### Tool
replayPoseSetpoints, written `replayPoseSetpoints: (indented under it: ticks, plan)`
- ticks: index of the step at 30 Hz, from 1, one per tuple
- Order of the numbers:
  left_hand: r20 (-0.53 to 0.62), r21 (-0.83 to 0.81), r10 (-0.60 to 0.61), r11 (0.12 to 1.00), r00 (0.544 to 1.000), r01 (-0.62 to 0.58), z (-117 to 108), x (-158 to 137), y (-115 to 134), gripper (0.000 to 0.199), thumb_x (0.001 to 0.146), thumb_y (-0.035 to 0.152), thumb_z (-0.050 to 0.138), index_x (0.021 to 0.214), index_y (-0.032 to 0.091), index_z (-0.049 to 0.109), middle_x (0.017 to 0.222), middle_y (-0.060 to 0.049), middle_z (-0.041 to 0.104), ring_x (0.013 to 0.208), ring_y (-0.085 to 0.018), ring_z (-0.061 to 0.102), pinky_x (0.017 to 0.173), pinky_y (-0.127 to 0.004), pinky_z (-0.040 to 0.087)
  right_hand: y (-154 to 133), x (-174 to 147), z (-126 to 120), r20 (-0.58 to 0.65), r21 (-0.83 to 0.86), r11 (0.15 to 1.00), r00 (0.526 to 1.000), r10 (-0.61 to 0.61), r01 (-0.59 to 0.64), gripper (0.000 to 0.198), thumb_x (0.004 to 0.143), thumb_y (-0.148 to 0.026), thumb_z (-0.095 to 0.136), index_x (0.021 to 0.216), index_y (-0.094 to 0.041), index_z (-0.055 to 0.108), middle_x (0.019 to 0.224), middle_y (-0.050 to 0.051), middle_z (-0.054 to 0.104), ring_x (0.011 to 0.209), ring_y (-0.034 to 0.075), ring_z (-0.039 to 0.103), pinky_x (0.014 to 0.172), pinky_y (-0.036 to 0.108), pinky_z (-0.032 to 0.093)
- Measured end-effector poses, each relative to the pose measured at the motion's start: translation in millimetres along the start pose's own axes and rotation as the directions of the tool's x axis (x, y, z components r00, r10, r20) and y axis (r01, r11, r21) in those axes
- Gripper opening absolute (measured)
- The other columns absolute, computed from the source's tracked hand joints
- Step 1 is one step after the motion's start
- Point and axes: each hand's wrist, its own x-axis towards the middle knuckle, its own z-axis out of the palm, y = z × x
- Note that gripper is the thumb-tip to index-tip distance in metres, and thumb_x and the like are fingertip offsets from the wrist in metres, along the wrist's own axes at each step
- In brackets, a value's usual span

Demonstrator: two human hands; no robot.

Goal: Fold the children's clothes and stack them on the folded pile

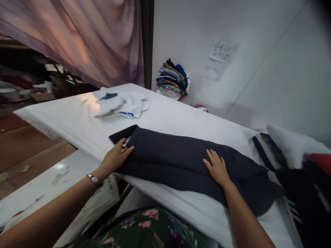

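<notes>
Floral clothing [155,227] is cut off by the lower edge, as are both forearms [64,203]. The dark garment [168,151] is laid on the near side of the white-covered table [181,120], its long axis slanted from upper left to lower right. Its squared end is pointed left, its rounded end right, where its border with the blurred black clothing [300,193] is hard to make out. By the right hand [217,168] the cloth is pressed mid-length, fingers slightly spread. At the squared end, thumb and fingers of the left hand [120,151] are parted at the edge; whether cloth is pinched cannot be told. Farther off, a white garment [131,105] is left crumpled, a stack of folded clothes [172,81] is set by the pale wall [271,27], and a curtain [108,38] is hung at left
</notes>
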Motion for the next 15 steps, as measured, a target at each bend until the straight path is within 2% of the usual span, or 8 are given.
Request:
replayPoseSetpoints:
  ticks: [3, 9, 13, 15]
  plan:
    - [0.063, -0.084, -0.101, 0.991, 0.993, 0.106, -6.3, 3.6, -4.4, 0.074, 0.080, 0.065, 0.044, 0.135, 0.015, 0.048, 0.116, -0.011, 0.067, 0.094, -0.024, 0.066, 0.080, -0.032, 0.050, 4.2, -0.7, 3.7, -0.041, -0.012, 1.000, 0.999, -0.021, 0.020, 0.057, 0.096, -0.049, 0.029, 0.148, -0.025, 0.033, 0.153, 0.009, 0.035, 0.142, 0.025, 0.030, 0.113, 0.054, 0.026]
    - [0.175, -0.218, -0.231, 0.939, 0.957, 0.266, -11.8, 18.4, -1.1, 0.082, 0.074, 0.072, 0.049, 0.129, 0.012, 0.056, 0.109, -0.014, 0.070, 0.094, -0.027, 0.067, 0.073, -0.032, 0.052, 6.9, -1.9, 9.3, -0.079, 0.008, 1.000, 0.996, -0.028, 0.029, 0.059, 0.095, -0.051, 0.028, 0.147, -0.024, 0.034, 0.152, 0.010, 0.038, 0.141, 0.026, 0.032, 0.112, 0.055, 0.027]
    - [0.296, -0.277, -0.219, 0.912, 0.930, 0.303, -15.7, 24.0, 7.9, 0.073, 0.072, 0.072, 0.053, 0.114, 0.014, 0.066, 0.105, -0.013, 0.072, 0.090, -0.027, 0.068, 0.072, -0.033, 0.052, 10.4, -0.7, 9.4, -0.063, 0.039, 0.999, 0.998, -0.024, 0.026, 0.059, 0.095, -0.052, 0.027, 0.146, -0.024, 0.036, 0.152, 0.010, 0.037, 0.142, 0.026, 0.031, 0.113, 0.054, 0.025]
    - [0.316, -0.301, -0.188, 0.910, 0.930, 0.287, -15.6, 25.4, 10.6, 0.068, 0.071, 0.071, 0.055, 0.108, 0.015, 0.069, 0.102, -0.012, 0.073, 0.089, -0.027, 0.069, 0.072, -0.033, 0.053, 8.6, 1.7, 3.1, -0.033, 0.053, 0.999, 0.999, 0.000, 0.002, 0.059, 0.095, -0.053, 0.029, 0.146, -0.026, 0.036, 0.152, 0.010, 0.038, 0.141, 0.027, 0.032, 0.112, 0.056, 0.026]
